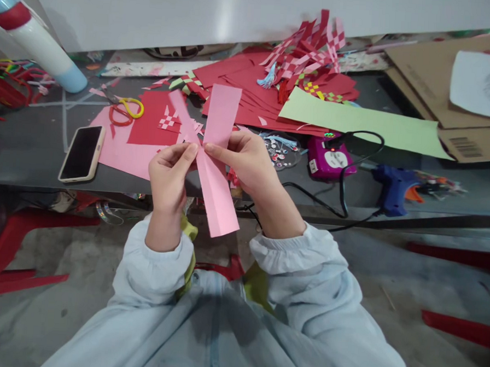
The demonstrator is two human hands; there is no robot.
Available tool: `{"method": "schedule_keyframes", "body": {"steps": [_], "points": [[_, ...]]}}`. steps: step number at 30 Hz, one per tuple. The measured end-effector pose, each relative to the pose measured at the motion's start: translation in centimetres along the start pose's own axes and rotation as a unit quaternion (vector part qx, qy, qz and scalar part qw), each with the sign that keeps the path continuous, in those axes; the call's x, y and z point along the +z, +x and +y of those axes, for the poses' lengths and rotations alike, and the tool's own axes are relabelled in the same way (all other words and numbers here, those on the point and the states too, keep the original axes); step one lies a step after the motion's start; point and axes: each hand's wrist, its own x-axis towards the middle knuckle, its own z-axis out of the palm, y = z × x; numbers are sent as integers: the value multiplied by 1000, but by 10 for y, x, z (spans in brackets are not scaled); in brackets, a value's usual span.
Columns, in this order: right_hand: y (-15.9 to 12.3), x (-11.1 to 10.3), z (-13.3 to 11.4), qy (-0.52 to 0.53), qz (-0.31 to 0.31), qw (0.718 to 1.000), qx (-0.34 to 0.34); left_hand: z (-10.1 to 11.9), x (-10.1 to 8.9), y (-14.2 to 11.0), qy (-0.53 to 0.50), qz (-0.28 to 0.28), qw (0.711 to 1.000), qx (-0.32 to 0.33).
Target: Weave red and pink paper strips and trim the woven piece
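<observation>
Both my hands hold pink paper (218, 190) in front of me, over the table's front edge. One wide piece hangs down towards me with a crease along it; another part (223, 108) stands up between the hands, and a narrow strip (181, 109) slants up to the left. Whether these are one sheet partly torn or separate strips, I cannot tell. My left hand (169, 171) pinches the paper between thumb and fingers at the middle. Right beside it, my right hand (250, 162) pinches the same spot, its thumb almost meeting the left one.
On the dark table (32, 161) lie a phone (82, 154), scissors (126, 111), red paper sheets (241, 90), woven paper pieces (309, 50), a green sheet (355, 121), a purple power socket (330, 158) and a blue glue gun (395, 188). A bottle (39, 38) stands left; cardboard (432, 67) lies right.
</observation>
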Motion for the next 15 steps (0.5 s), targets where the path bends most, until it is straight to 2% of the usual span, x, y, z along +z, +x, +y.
{"method": "schedule_keyframes", "body": {"steps": [4,10,15], "points": [[1,-5,0,25,0,1000,-4,0,-3,0,26,-37,998,-35],[0,-9,0,18,-55,998,20,-2,-4,0,26,-28,999,-27],[-1,-4,2,32,-23,999,29,-2,-2,-1,4,-19,1000,-20]]}}
